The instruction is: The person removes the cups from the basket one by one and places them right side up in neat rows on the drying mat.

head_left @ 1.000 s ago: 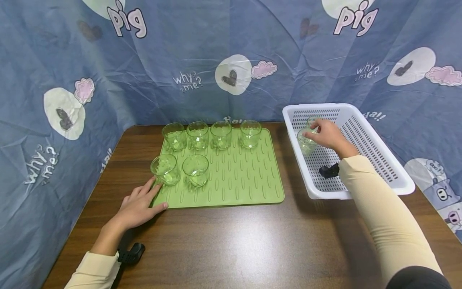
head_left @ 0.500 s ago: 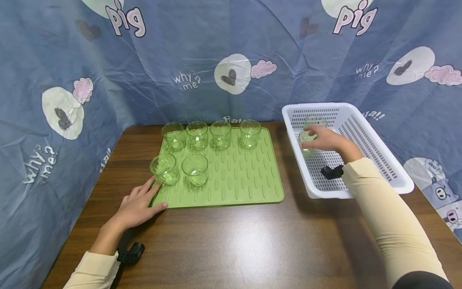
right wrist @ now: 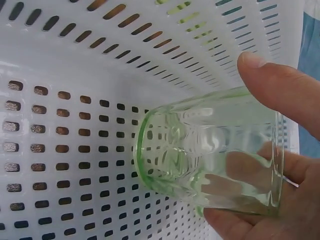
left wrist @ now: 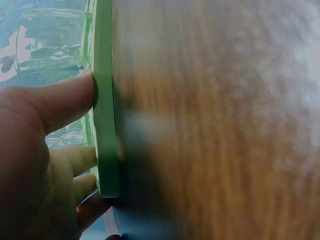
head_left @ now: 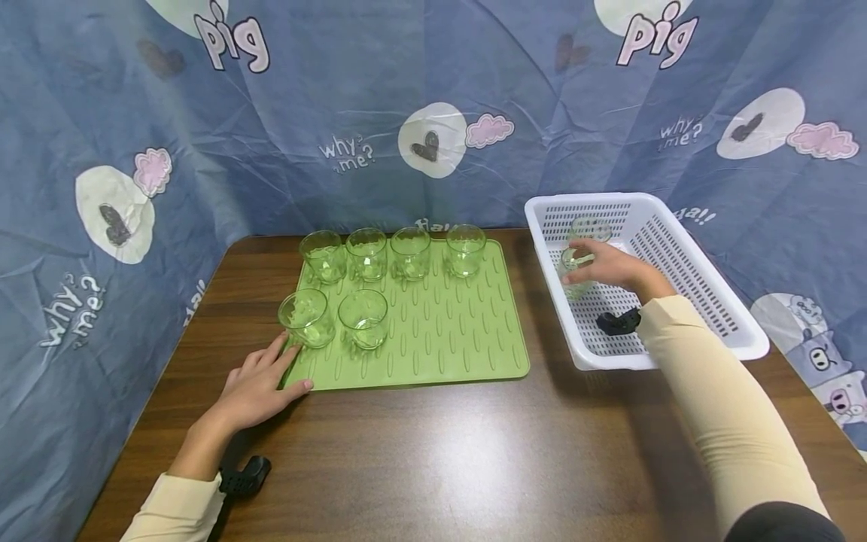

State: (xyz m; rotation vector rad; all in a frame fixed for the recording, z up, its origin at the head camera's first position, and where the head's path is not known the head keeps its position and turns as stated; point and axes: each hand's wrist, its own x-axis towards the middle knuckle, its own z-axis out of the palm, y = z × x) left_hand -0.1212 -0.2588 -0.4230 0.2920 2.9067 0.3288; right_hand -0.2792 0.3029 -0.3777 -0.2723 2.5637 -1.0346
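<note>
My left hand (head_left: 254, 388) lies at the left front corner of the green mat (head_left: 467, 331), fingers extended. In the left wrist view its thumb and fingertips touch the edge of the mat (left wrist: 104, 115). A clear greenish drinking glass (head_left: 306, 320) stands on the mat just beyond those fingers. Inside the white basket, my right hand (head_left: 609, 265) has its thumb on one side of a glass (right wrist: 200, 150) and fingers on the other, near the rim. That glass has its base at the perforated floor. Another glass (head_left: 591, 228) sits behind it, partly hidden by the hand.
Several glasses form a back row on the mat, among them a glass (head_left: 465, 252) at its right end. A front glass (head_left: 363, 320) stands beside the left one. The white plastic basket (head_left: 704, 263) is right of the mat on the wooden table (head_left: 433, 467). A blue printed curtain (head_left: 305, 90) hangs behind.
My right hand has lowered slightly inside the basket and spread wider around the glass, uncovering more of the glass behind. My left hand keeps its place at the mat corner.
</note>
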